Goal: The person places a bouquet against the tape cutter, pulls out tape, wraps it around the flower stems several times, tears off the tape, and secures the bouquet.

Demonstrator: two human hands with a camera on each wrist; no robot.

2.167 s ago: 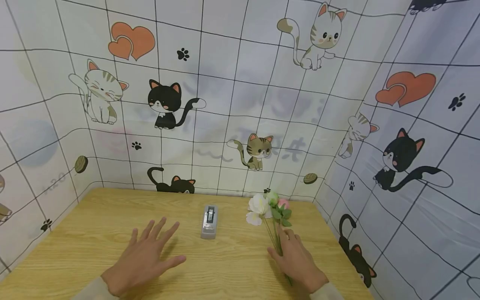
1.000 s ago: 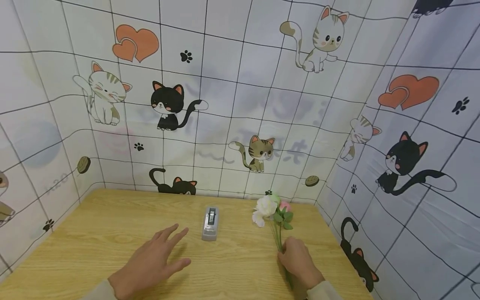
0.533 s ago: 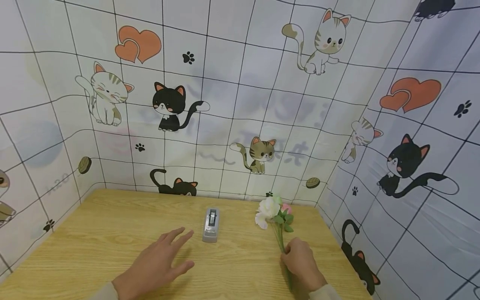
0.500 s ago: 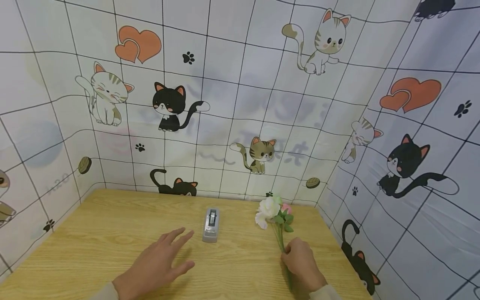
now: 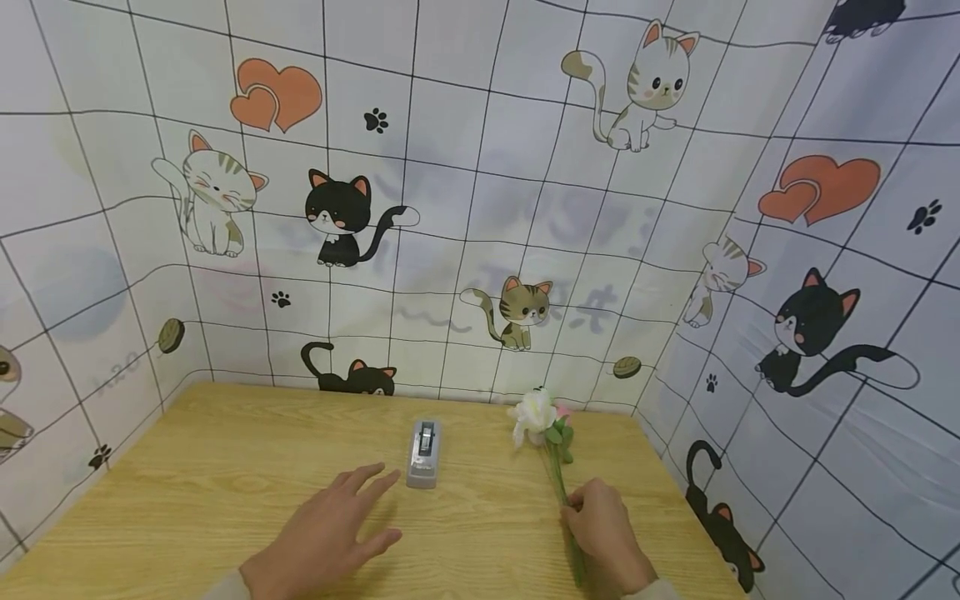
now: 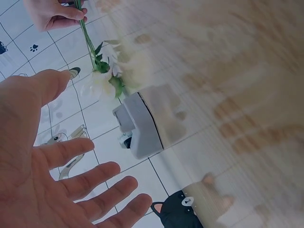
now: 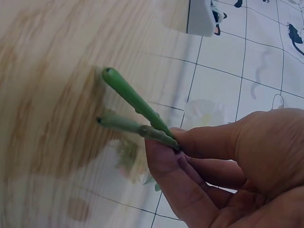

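One wood-grain bench (image 5: 255, 467), its near edge cut off, spread beneath a bunch of flowers (image 5: 557, 467) at the right, contact with it unclear. A right hand (image 5: 603, 525) pinched the stems (image 7: 137, 102), partly hiding them; a left hand (image 5: 330, 521), fingers loosely extended, was near a gray tape dispenser (image 5: 423, 454). A white bloom (image 5: 536, 412) partly covered a pink bloom (image 5: 564, 412).

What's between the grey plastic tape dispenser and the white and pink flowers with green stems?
Nothing: the head view shows only bare yellowish wood-grain tabletop between the tape dispenser and the flowers.
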